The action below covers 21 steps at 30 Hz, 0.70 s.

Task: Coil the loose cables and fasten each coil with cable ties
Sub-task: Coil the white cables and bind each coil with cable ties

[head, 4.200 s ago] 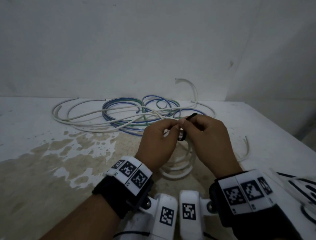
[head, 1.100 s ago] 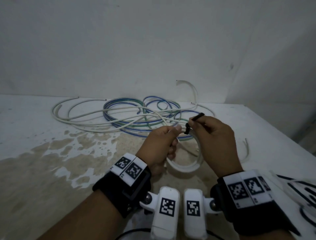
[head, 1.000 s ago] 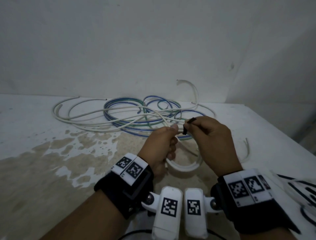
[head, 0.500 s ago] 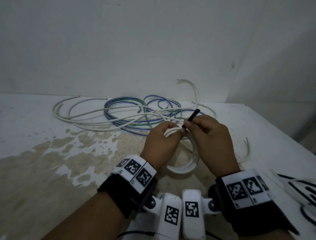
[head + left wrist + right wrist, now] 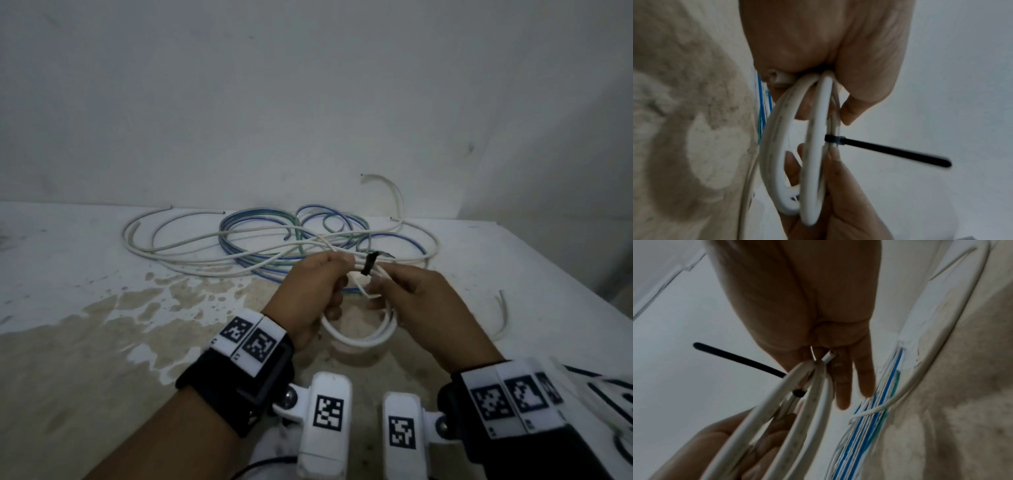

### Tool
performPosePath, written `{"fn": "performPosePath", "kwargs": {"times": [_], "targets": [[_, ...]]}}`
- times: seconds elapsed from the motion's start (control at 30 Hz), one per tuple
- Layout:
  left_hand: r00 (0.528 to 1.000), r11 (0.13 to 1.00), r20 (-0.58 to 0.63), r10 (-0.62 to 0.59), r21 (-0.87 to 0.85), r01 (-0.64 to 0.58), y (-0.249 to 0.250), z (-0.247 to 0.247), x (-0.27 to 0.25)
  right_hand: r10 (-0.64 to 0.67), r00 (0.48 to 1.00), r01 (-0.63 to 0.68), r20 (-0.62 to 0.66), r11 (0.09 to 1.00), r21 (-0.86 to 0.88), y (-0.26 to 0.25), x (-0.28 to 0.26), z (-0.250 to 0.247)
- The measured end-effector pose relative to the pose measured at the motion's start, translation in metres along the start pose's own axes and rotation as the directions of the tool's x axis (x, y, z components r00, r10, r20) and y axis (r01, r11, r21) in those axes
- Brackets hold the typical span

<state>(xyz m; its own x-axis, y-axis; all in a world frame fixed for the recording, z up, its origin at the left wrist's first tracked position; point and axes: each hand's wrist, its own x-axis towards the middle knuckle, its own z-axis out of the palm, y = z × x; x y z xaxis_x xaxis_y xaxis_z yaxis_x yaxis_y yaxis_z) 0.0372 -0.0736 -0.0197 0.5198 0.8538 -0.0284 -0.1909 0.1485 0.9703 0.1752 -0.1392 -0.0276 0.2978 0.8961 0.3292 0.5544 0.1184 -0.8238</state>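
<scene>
Both hands — left hand (image 5: 313, 291), right hand (image 5: 416, 301) — gripped the white coil (image 5: 359, 337) so we could cinch the black tie (image 5: 369, 263).

place: perhaps a workshop | cue: stained worktop (image 5: 102, 342), bare wall (image 5: 308, 85)

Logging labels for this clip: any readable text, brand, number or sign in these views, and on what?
No readable words, brands or numbers in any view.
Wrist bands: black-and-white square marker patterns, plus tiny characters at the edge, too small to read.
Wrist cameras: one such marker each, no text.
White coil: faint marks along the jacket, too blurred to read.
Cable tie: no marking seen.
</scene>
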Motion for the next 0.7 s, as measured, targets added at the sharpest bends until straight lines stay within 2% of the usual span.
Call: {"fn": "performPosePath", "kwargs": {"times": [0.1,0.2,0.33,0.43,0.5,0.57,0.6,0.63,0.7], "targets": [[0.995,0.989,0.076,-0.069,-0.126,0.078,0.003,-0.006,-0.009,0.09,0.992,-0.065,-0.087,0.965,0.255,-0.007,-0.001,0.0],[0.988,0.993,0.126,-0.091,-0.063,0.099,0.0,-0.02,-0.021,0.139,0.979,-0.079,-0.149,0.933,0.35,-0.009,-0.002,0.004],[0.997,0.998,0.07,-0.038,0.049,0.035,0.009,-0.049,-0.035,0.17,0.985,-0.167,0.02,0.928,0.334,-0.02,-0.002,0.013],[0.995,0.986,0.088,-0.04,0.168,0.024,0.027,-0.077,-0.052,0.095,0.983,-0.123,0.154,0.975,0.186,-0.038,0.003,0.019],[0.996,0.977,0.085,-0.037,0.212,0.018,0.039,-0.098,-0.065,0.071,0.958,-0.119,0.278,0.98,0.159,-0.052,0.006,0.03],[1.0,0.984,0.025,0.0,0.178,-0.005,0.049,-0.117,-0.078,0.044,0.918,-0.13,0.394,0.972,0.195,-0.066,0.006,0.051],[0.999,0.992,-0.043,0.027,0.123,-0.021,0.052,-0.126,-0.084,0.027,0.908,-0.144,0.417,0.957,0.251,-0.073,0.006,0.065],[0.989,0.998,-0.137,0.047,0.044,-0.041,0.055,-0.135,-0.09,0.02,0.908,-0.164,0.418,0.936,0.311,-0.08,0.007,0.08],[0.933,0.992,-0.355,0.062,-0.082,-0.097,0.057,-0.151,-0.103,0.036,0.926,-0.204,0.376,0.885,0.418,-0.093,0.008,0.112]]}}
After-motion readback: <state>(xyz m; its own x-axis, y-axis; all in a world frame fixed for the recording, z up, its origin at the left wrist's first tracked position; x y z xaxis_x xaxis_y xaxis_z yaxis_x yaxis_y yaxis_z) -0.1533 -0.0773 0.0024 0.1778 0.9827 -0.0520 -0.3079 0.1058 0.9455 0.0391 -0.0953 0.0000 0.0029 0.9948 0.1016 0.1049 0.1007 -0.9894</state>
